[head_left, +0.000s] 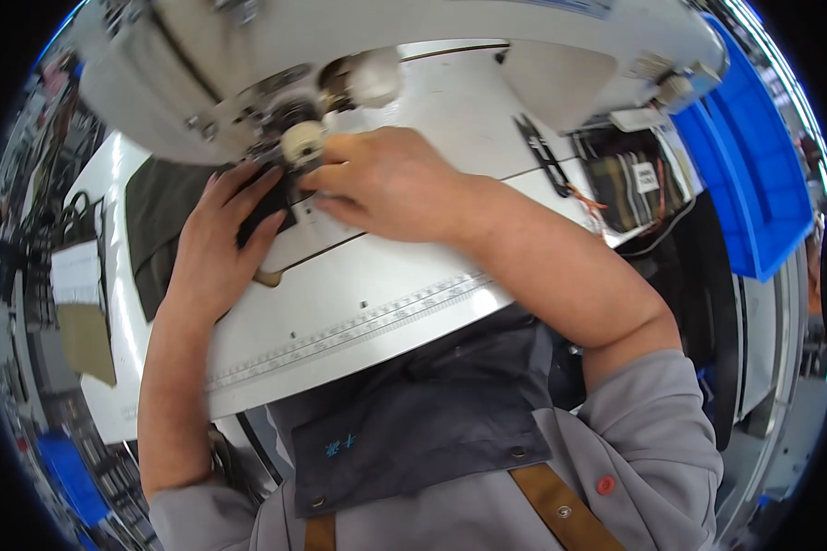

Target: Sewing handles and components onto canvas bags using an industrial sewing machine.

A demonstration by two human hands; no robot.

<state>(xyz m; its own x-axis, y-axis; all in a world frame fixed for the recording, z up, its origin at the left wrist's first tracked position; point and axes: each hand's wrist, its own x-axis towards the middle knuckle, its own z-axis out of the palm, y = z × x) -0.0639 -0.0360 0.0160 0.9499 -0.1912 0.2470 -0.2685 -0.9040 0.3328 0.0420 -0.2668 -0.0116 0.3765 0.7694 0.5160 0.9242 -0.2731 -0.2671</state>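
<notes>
Head view: dark green fabric (156, 216) lies on the white table (377, 275), at the left of the sewing machine's (432, 23) needle end. The left hand (222, 239) rests on this fabric, fingers spread. The right hand (390, 184) is positioned at the needle end, fingers curled; blur prevents telling whether they pinch anything. Black thread snips (546, 158) lie near the machine's column; a blue bin (753, 174) stands off the machine's right end.
</notes>
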